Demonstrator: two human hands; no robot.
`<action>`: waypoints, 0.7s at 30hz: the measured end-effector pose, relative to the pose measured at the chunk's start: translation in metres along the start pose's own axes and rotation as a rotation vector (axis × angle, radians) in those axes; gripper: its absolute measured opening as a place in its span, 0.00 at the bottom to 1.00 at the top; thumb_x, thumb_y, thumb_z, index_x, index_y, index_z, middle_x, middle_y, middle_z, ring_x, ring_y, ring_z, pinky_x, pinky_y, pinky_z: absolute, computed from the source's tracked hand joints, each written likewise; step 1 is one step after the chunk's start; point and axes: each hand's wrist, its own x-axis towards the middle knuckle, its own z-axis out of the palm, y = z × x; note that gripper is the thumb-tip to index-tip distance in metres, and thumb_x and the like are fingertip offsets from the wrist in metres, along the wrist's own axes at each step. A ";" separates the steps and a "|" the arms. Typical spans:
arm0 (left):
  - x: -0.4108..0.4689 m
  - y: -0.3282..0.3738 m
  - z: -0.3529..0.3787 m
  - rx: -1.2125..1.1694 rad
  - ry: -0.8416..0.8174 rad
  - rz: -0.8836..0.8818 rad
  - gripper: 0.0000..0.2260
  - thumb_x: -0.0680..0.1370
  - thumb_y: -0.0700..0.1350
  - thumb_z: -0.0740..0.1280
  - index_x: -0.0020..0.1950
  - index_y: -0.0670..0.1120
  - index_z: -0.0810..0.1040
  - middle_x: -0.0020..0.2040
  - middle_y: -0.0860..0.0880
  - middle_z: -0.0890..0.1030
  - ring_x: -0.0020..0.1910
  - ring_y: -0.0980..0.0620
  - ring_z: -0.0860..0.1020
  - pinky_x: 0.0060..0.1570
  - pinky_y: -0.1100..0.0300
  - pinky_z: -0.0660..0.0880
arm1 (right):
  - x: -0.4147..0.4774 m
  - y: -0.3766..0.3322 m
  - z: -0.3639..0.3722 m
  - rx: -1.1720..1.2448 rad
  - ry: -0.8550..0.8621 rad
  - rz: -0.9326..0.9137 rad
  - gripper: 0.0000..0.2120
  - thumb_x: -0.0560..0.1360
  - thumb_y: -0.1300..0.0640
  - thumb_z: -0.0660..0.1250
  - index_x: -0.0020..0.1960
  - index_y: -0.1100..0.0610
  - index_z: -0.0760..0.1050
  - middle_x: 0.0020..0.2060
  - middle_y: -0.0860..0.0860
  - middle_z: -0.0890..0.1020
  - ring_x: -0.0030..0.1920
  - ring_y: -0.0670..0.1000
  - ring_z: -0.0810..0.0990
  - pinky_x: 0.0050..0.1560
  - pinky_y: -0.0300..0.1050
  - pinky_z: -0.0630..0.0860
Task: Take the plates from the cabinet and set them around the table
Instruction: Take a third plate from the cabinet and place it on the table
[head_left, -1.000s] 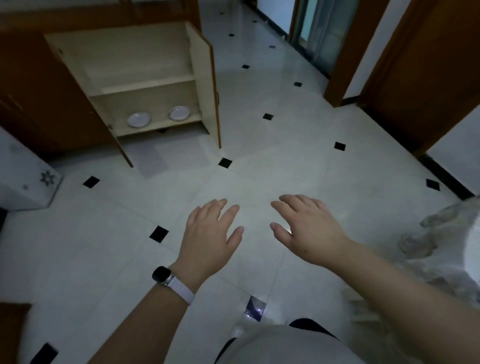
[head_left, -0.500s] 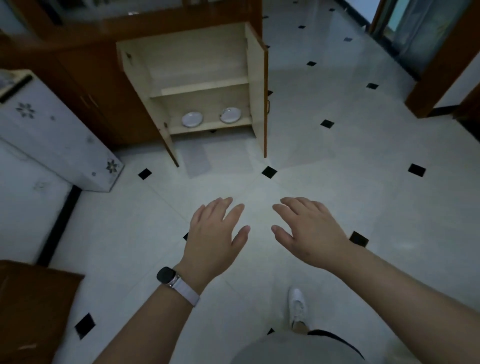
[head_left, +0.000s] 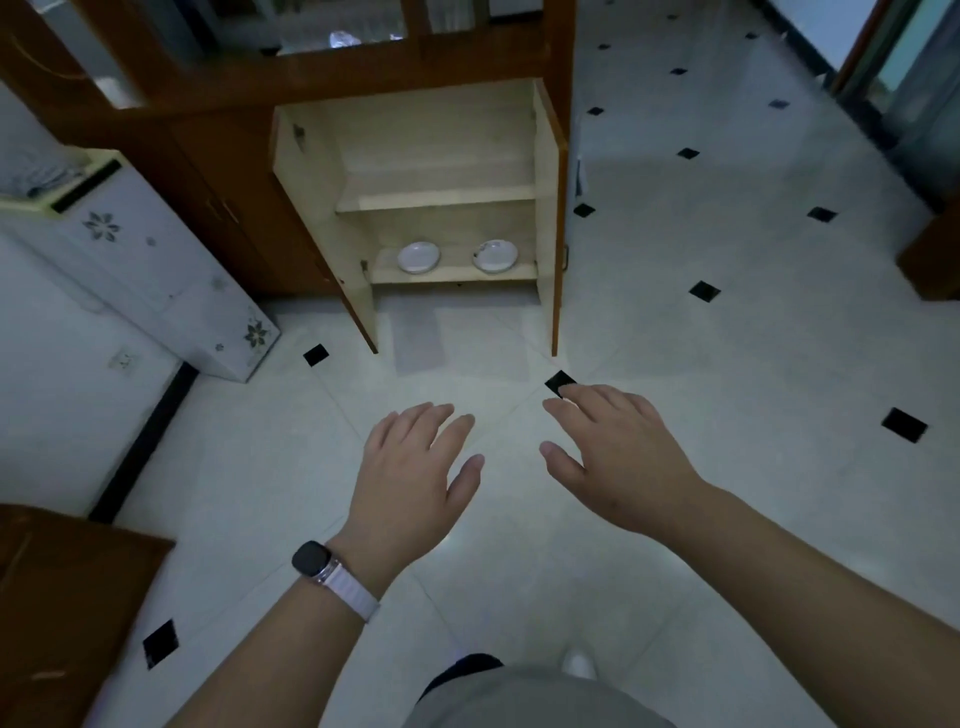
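Note:
Straight ahead a low wooden cabinet (head_left: 436, 197) stands with both doors swung open. On its bottom shelf lie two white plates, the left plate (head_left: 418, 256) and the right plate (head_left: 495, 255), side by side. The shelf above them looks bare. My left hand (head_left: 415, 467), with a watch on its wrist, and my right hand (head_left: 618, 457) hover palm-down over the floor, well short of the cabinet. Both hands have relaxed, spread fingers and hold nothing.
A white appliance with flower marks (head_left: 140, 260) stands to the left of the cabinet. A brown wooden surface (head_left: 62, 597) juts in at the lower left. The white tiled floor (head_left: 727, 364) with small black diamonds stretches right toward a doorway (head_left: 893, 78).
The view has swung left and moved closer, so the cabinet now sits centred and larger. My hands keep the same open pose in front of me.

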 end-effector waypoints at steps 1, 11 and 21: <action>0.005 -0.006 0.001 0.002 0.007 -0.015 0.18 0.78 0.55 0.61 0.62 0.46 0.79 0.60 0.46 0.80 0.61 0.43 0.76 0.61 0.44 0.70 | 0.010 0.001 0.000 0.005 -0.003 -0.014 0.25 0.76 0.41 0.52 0.65 0.53 0.74 0.64 0.52 0.77 0.64 0.54 0.74 0.62 0.52 0.69; 0.069 -0.082 0.040 -0.031 -0.002 -0.118 0.18 0.77 0.54 0.62 0.62 0.47 0.79 0.61 0.45 0.80 0.62 0.43 0.76 0.62 0.46 0.70 | 0.132 -0.006 0.018 0.009 -0.027 -0.133 0.24 0.76 0.42 0.54 0.65 0.54 0.74 0.63 0.52 0.77 0.62 0.54 0.74 0.61 0.53 0.69; 0.189 -0.225 0.079 -0.113 -0.050 -0.126 0.19 0.78 0.55 0.60 0.63 0.47 0.78 0.62 0.45 0.79 0.62 0.44 0.75 0.62 0.46 0.70 | 0.311 -0.029 0.035 -0.034 -0.030 -0.113 0.23 0.76 0.42 0.56 0.62 0.55 0.76 0.60 0.52 0.78 0.59 0.55 0.77 0.57 0.53 0.72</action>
